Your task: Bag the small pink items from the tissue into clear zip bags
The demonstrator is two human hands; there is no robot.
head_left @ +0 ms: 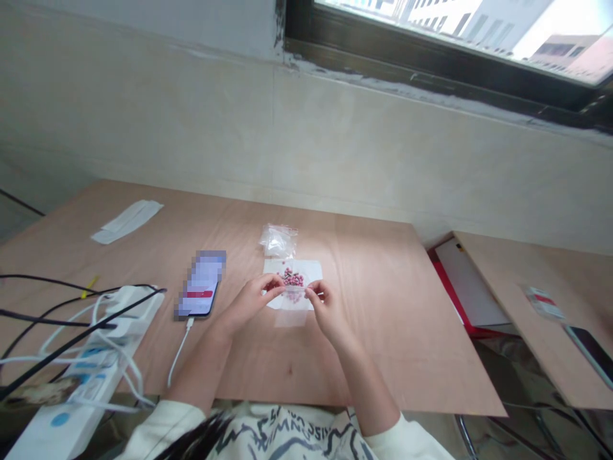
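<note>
Two hands — left [249, 300], right [328, 313] — pinch clear plastic [293, 314] well inside the table's edge [383, 406].

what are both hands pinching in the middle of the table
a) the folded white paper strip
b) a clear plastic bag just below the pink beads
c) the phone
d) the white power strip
b, since the left hand and right hand meet at the edge of the clear plastic bag, just below the pink beads, while the phone lies off to the left.
</note>
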